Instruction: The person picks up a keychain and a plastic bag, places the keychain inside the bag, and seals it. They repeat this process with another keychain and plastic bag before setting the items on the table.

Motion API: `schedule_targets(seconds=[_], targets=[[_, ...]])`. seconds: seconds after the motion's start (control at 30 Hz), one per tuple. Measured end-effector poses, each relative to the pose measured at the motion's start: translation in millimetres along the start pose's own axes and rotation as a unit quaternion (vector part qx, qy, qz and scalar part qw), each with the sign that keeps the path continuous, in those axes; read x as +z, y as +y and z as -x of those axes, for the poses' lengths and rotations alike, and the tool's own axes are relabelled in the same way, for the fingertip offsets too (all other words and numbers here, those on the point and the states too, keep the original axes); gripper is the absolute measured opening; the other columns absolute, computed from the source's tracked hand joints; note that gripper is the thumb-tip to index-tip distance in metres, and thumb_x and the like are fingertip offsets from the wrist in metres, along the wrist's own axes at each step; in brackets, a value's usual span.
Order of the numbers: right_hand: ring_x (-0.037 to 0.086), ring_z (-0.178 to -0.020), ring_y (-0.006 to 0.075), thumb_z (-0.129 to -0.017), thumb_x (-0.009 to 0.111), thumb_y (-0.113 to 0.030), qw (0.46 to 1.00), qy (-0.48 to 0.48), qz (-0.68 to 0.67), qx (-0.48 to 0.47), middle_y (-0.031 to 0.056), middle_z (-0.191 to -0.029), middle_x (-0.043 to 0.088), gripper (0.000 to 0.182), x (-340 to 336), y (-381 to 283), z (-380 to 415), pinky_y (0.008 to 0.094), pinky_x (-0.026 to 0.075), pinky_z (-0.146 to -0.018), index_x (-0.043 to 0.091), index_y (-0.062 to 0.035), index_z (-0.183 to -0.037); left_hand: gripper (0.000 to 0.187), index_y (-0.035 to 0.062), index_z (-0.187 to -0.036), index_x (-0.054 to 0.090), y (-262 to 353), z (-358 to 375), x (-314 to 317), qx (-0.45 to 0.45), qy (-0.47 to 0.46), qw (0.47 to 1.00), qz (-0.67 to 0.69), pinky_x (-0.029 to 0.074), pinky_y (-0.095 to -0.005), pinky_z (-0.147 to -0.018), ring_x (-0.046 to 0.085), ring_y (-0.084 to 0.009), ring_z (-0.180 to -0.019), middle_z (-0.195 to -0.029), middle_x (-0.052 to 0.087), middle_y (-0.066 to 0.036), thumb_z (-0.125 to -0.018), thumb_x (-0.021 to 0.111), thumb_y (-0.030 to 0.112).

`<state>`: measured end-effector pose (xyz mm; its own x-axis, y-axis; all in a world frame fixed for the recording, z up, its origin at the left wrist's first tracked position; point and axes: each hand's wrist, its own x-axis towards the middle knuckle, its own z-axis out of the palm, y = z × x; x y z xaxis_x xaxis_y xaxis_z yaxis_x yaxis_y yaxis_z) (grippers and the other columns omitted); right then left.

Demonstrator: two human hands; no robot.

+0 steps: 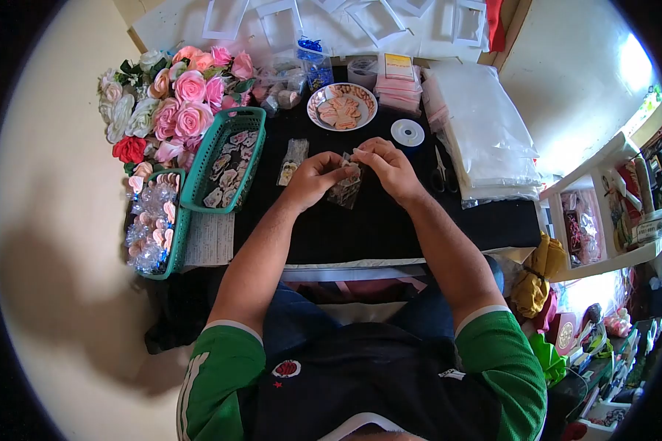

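Observation:
Over the middle of the black cloth, a small clear packet (345, 191) with dark and pale contents hangs below my fingers. My left hand (318, 178) pinches it near its upper part. Close beside it, my right hand (388, 167) has its thumb and fingers pressed together at the top edge of the packet; what lies between those fingertips is too small to make out. Another clear packet (293, 162) lies on the cloth just left of my left hand. Behind both hands stands a patterned plate (312, 110) holding peach-coloured pieces. A white spool (407, 133) is behind my right hand.
Green baskets (187, 192) of small decorated items and artificial flowers (191, 87) stand on the left. Black scissors (440, 173) and a stack of plastic bags (485, 125) lie to the right. A blue-filled container (317, 70) and pink packets (399, 84) are at the back.

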<state>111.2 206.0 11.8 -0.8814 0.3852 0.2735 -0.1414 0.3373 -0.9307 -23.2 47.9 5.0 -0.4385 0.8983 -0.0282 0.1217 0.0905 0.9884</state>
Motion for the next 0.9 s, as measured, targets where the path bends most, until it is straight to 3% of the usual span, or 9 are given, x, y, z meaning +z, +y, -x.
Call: schedule_targets(seconds=[0.23,0.9], targets=[[0.052,-0.102,0.0199,-0.093,0.057,-0.027,0.997,-0.021,0.069,-0.028,0.0078,-0.102,0.061,0.024,0.2,5.0,-1.5,0.0342,0.039,-0.092,0.071,-0.0083,-0.098,0.023,0.0077,-0.101,0.065,-0.6,0.8,-0.5,-0.005,-0.002,1.000,0.011,0.048,-0.0254,-0.082,0.061,-0.0099,-0.088,-0.089,0.064,-0.001,-0.088,0.072,0.025],[0.059,-0.096,0.0184,-0.093,0.060,-0.029,0.995,0.037,-0.043,0.084,0.0088,-0.101,0.058,0.028,-1.5,0.7,-1.3,0.0310,0.045,-0.089,0.069,-0.0032,-0.096,0.028,0.0063,-0.106,0.063,4.7,2.4,1.3,-0.023,-0.003,0.999,0.041,0.049,-0.0261,-0.084,0.062,-0.0109,-0.090,-0.095,0.066,-0.003,-0.085,0.076,0.021]])
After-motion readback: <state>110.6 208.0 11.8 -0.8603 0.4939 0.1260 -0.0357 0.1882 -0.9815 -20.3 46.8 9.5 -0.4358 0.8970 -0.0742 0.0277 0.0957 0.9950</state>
